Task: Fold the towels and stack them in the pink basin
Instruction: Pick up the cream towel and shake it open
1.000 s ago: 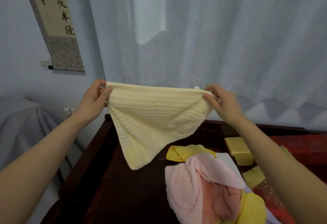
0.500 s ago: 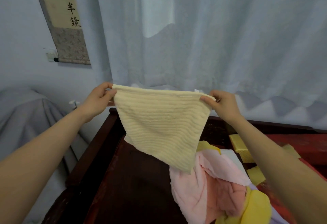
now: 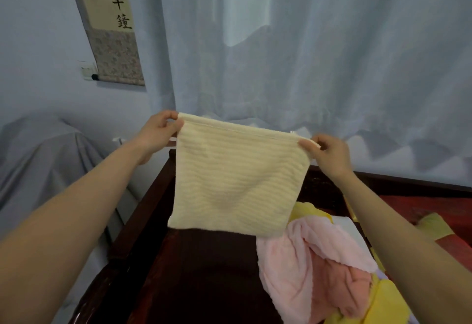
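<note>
Head view: cream towel (image 3: 237, 183) held spread in the air by both hands, over the dark wooden table (image 3: 204, 285).

The left hand (image 3: 159, 129) pinches the towel's upper corner at 10 o'clock of the cloth. The right hand (image 3: 329, 153) pinches the upper corner at 2 o'clock, thumb in front. The top edge runs taut between them, sloping down toward the right hand. The towel hangs flat as a near square. At 5 o'clock of the frame a pink towel (image 3: 311, 267) lies crumpled on the table, with a yellow towel (image 3: 383, 305) touching it. A hanging scroll (image 3: 112, 29) is at 11 o'clock, a pale curtain (image 3: 306, 55) from 12 to 3 o'clock, and a grey draped cover (image 3: 43, 157) at 9 o'clock.
</note>
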`<control>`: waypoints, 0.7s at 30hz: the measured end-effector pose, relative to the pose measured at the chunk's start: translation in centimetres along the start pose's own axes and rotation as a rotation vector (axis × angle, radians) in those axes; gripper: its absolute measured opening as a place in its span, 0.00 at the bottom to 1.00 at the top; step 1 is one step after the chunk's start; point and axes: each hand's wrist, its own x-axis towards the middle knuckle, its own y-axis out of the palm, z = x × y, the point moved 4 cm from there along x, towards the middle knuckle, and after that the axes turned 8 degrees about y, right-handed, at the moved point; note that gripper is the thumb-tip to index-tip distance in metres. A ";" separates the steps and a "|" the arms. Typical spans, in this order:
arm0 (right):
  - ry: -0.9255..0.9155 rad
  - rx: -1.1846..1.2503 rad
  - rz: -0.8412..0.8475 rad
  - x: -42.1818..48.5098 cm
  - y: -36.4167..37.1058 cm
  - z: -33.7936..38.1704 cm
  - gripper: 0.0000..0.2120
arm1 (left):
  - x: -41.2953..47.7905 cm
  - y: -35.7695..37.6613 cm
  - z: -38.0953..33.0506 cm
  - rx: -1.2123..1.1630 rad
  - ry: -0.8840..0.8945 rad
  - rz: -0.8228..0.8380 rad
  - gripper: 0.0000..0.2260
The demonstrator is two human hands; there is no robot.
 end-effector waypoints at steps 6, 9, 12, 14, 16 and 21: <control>0.036 0.440 0.149 -4.9 -0.3 1.5 0.08 | -3.4 -1.3 3.5 -0.322 -0.007 0.156 0.02; 0.104 0.487 0.334 -9.3 0.6 -0.1 0.09 | -7.5 -1.5 7.4 -0.435 -0.087 0.313 0.13; 0.204 0.482 0.514 -13.9 2.3 -3.6 0.16 | -12.2 -1.2 12.5 -0.468 -0.234 0.454 0.21; 0.305 0.491 0.611 -17.2 3.8 -6.4 0.14 | -15.1 -0.6 15.9 -0.449 -0.327 0.555 0.20; 0.437 0.505 0.680 -20.3 5.7 -9.3 0.10 | -17.5 0.5 19.4 -0.427 -0.418 0.603 0.17; 0.733 0.452 0.536 -24.7 10.5 -15.6 0.15 | -19.4 3.2 25.4 -0.427 -0.570 0.488 0.20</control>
